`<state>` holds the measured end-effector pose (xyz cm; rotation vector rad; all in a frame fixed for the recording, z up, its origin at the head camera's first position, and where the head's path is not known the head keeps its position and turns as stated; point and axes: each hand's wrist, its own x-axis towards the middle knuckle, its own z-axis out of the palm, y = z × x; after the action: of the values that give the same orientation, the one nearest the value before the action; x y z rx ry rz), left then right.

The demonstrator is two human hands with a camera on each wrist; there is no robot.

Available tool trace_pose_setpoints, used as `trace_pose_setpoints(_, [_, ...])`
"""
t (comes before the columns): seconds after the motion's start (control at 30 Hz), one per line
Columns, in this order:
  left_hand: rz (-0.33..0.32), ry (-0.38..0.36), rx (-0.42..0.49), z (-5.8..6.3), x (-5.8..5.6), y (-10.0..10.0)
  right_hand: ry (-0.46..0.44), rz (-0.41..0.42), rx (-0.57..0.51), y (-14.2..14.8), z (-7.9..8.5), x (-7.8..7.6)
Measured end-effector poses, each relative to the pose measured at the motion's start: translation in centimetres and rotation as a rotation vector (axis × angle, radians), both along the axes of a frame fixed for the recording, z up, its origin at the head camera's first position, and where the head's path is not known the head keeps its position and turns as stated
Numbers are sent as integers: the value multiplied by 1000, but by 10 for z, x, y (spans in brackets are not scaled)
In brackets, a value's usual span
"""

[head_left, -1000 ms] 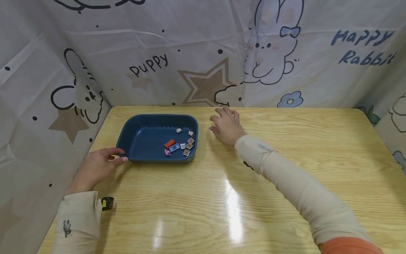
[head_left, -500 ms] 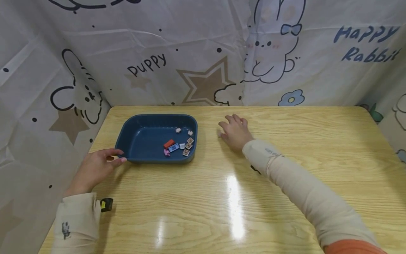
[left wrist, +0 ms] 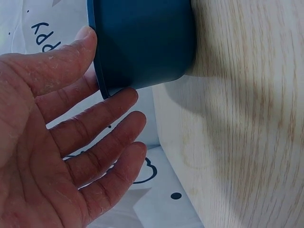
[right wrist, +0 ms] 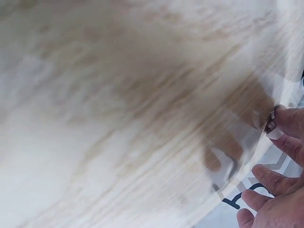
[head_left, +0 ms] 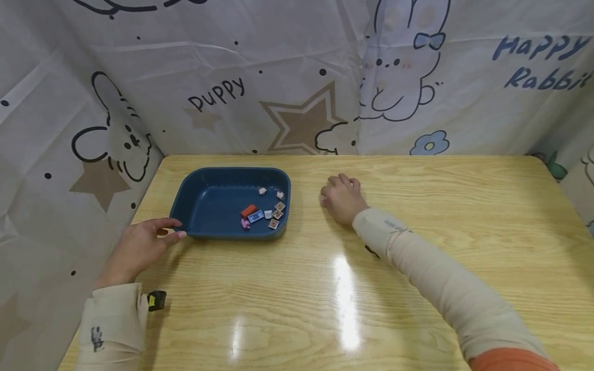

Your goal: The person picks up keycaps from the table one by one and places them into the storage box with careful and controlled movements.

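A dark blue plastic tray (head_left: 232,236) stands on the table at the left. My left hand (head_left: 139,250) pinches its near left corner, thumb and index finger at the rim; in the left wrist view the other fingers (left wrist: 107,156) spread below the tray's wall (left wrist: 147,42). To the right of the tray, my right hand (head_left: 343,201) is down at the tabletop. Between its thumb and fingertip the right wrist view shows a small white block with a dark pattern (right wrist: 271,126), partly covered; the head view hides it behind the fingers.
Inside the tray lie a red block (head_left: 248,211), a blue printed tile (head_left: 256,216), a pink piece (head_left: 245,224), several tan square tiles (head_left: 274,224) and small white pieces (head_left: 262,190). A printed cloth (head_left: 223,62) hangs behind the wooden table (head_left: 278,299).
My right hand has moved right, away from the tray, and its fingers have drawn together on the small block. The left hand has stayed at the tray's corner.
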<state>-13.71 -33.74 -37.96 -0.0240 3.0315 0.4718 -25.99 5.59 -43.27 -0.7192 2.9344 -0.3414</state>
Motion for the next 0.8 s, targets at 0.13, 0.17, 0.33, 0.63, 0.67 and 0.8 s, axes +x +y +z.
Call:
trace_pose_setpoints(0.13, [-3, 0, 2, 2, 0, 0, -4, -11, -7, 2, 6, 2])
trace_pose_setpoints(0.17, [-2, -1, -1, 2, 0, 0, -6, -15, -10, 2, 7, 2])
trace_pose_setpoints(0.33, [6, -15, 6, 3, 0, 0, -11, -22, -21, 3, 13, 3])
trace_pose_setpoints(0.63, [2, -22, 6, 0, 1, -2, 32, 14, -62, -3, 24, 11])
trace_pose_setpoints(0.67, [0, -19, 8, 0, 1, -1, 44, 20, -69, -5, 26, 11])
trace_pose_setpoints(0.8, [-6, -6, 15, 1, 1, 0, 100, 32, -117, -16, 36, 12])
